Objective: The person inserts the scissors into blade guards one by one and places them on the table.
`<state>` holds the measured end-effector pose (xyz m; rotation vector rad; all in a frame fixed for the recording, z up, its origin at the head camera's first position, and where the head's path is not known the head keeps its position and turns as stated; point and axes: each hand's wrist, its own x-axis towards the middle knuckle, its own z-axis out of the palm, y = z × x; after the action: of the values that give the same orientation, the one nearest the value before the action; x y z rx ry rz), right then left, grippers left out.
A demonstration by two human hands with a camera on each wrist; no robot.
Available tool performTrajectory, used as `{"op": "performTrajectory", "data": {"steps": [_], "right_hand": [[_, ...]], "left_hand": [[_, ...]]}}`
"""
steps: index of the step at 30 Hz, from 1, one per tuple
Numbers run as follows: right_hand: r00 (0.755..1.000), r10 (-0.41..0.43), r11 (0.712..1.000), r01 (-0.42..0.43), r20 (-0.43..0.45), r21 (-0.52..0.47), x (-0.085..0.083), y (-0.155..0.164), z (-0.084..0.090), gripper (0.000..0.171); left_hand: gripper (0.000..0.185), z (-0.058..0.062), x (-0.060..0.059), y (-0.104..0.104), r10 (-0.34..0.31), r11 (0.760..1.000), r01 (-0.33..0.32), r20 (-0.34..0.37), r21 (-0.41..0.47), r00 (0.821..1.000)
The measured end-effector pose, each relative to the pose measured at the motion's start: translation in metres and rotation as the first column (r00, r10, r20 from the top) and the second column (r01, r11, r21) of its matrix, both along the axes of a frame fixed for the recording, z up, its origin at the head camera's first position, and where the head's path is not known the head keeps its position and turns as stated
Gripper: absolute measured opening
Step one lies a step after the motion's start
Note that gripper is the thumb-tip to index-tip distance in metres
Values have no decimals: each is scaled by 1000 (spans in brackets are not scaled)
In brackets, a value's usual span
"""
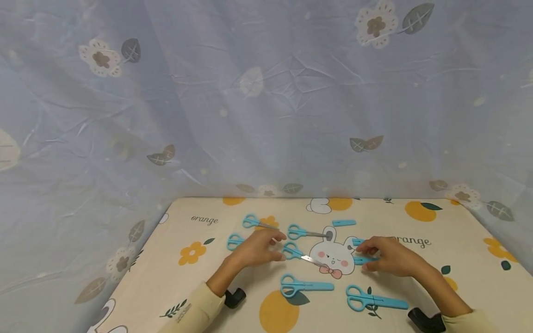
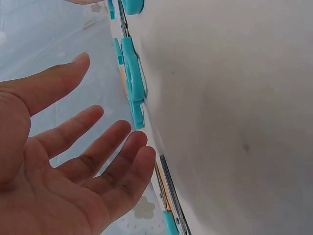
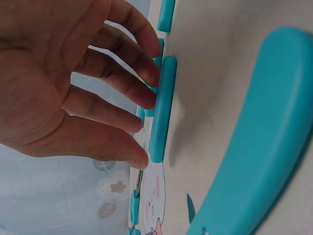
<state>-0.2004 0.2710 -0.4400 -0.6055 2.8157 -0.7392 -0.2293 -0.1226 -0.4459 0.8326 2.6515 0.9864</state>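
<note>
My left hand (image 1: 259, 248) hovers over the cloth with fingers spread and relaxed, holding nothing. Partly behind it are scissors with blue handles (image 1: 235, 241), their blades hidden by the hand. Just right of its fingertips lie bare-bladed scissors (image 1: 293, 250). My right hand (image 1: 391, 255), fingers loosely bent, reaches down at two blue blade covers. The nearer cover (image 3: 164, 110) lies on the cloth right beside its fingertips and thumb. Farther back, the second cover (image 1: 356, 242) is partly hidden by the fingers.
Two more bare scissors, one at back left (image 1: 251, 221) and one in the middle (image 1: 296, 232), lie on the printed tablecloth (image 1: 233, 300). Another blue cover (image 1: 344, 223) lies behind. Covered scissors (image 1: 312, 286) and a second covered pair (image 1: 383, 302) lie in front. A patterned curtain (image 1: 266, 115) hangs behind.
</note>
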Motion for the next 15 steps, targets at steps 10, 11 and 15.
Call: {"op": "performTrajectory", "data": {"steps": [10,11,15], "right_hand": [[1000,-6,1000,7,28,-20,-3,-2,-3,42],[1000,-10,1000,11,27,-23,-3,-2,-3,41],[999,-21,999,22,26,-42,-4,-2,-5,38]], "left_hand": [[52,0,-7,16,11,1000,-10,45,-22,999],[52,1,-8,18,13,1000,-12,49,-22,999],[54,3,-11,22,13,1000,-12,59,-15,998]]}}
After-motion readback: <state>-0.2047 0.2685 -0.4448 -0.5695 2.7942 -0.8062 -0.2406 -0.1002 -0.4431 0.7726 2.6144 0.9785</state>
